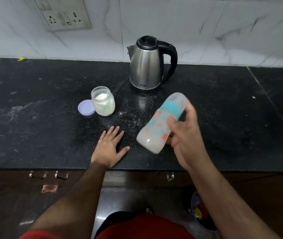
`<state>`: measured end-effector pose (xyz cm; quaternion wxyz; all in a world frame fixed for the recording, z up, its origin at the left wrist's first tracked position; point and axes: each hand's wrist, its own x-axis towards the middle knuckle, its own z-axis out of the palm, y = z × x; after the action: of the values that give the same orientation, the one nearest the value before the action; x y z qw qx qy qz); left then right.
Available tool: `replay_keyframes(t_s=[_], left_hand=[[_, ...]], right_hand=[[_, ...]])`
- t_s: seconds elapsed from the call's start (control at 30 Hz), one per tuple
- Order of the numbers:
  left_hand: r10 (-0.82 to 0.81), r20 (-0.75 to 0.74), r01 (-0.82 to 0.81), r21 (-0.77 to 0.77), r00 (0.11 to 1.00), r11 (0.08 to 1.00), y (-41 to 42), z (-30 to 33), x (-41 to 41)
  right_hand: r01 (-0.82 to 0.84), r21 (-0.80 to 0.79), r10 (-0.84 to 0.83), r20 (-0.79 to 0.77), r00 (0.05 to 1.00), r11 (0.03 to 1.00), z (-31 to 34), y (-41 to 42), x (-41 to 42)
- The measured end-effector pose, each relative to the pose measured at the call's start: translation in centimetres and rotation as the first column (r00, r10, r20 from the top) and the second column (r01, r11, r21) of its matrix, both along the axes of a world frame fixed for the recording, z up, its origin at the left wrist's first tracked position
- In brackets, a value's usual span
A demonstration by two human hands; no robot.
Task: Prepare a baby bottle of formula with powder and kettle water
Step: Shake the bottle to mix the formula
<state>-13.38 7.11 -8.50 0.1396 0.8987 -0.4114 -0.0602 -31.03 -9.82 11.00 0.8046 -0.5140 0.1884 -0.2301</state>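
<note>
One bottle (161, 123), tilted and blurred, gripped by right hand (183, 135) in front of kettle (147, 64); left hand (110, 147) flat, fingers straight, nearer the counter edge; open powder jar (103, 101) left of kettle

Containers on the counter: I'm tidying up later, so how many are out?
3: the kettle at the back by the wall, the open powder jar left of it, and the baby bottle gripped in the right hand.

Black counter (223, 118): kettle (145, 66), jar (103, 102), lid (86, 107).
</note>
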Motion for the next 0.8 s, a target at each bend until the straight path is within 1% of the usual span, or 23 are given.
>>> replay_keyframes(t_s=[0.07,0.1,0.23,0.3,0.33,0.43,0.47,0.53,0.63,0.67,0.73,0.8], left_hand=[[-0.008,-0.009,0.008,0.011,1.000,1.000,0.0,0.1,0.0],[-0.008,-0.009,0.008,0.013,1.000,1.000,0.0,0.1,0.0],[0.003,0.000,-0.003,-0.004,1.000,1.000,0.0,-0.1,0.0],[0.003,-0.002,-0.003,-0.013,1.000,1.000,0.0,-0.1,0.0],[0.003,0.000,-0.003,-0.015,1.000,1.000,0.0,0.0,0.0],[-0.010,-0.010,0.010,0.005,1.000,1.000,0.0,0.2,0.0],[-0.011,-0.017,0.011,0.009,1.000,1.000,0.0,0.2,0.0],[-0.005,-0.010,0.005,0.002,1.000,1.000,0.0,0.3,0.0],[0.003,-0.005,-0.003,-0.010,1.000,1.000,0.1,0.2,-0.1],[0.005,-0.006,-0.005,-0.012,1.000,1.000,0.1,0.2,-0.2],[0.003,-0.005,-0.003,-0.014,1.000,1.000,0.1,0.3,-0.2],[-0.002,-0.015,0.002,-0.010,1.000,1.000,0.0,0.4,-0.2]], right_hand=[[-0.083,-0.018,0.082,-0.036,0.996,0.996,-0.2,0.5,-0.3],[-0.075,-0.020,0.075,-0.039,0.996,0.997,-0.3,0.6,-0.3],[0.112,0.030,-0.113,0.015,0.994,0.993,0.2,-0.1,0.0],[0.127,0.037,-0.127,0.012,0.992,0.991,0.4,-0.2,0.1],[0.093,0.021,-0.093,-0.003,0.996,0.995,0.3,-0.1,0.1],[-0.099,-0.023,0.097,-0.088,0.991,0.995,-0.1,0.7,-0.5],[-0.121,-0.025,0.119,-0.095,0.988,0.992,-0.2,0.9,-0.7],[-0.052,0.001,0.052,-0.060,0.997,0.999,-0.2,0.9,-0.6],[0.139,0.094,-0.138,-0.017,0.990,0.986,0.0,0.4,-0.1],[0.152,0.092,-0.152,-0.013,0.988,0.984,-0.1,0.3,-0.1],[0.088,0.056,-0.086,-0.034,0.996,0.995,-0.2,0.5,-0.3],[-0.044,0.017,0.046,-0.073,0.996,0.999,-0.2,0.9,-0.6]])
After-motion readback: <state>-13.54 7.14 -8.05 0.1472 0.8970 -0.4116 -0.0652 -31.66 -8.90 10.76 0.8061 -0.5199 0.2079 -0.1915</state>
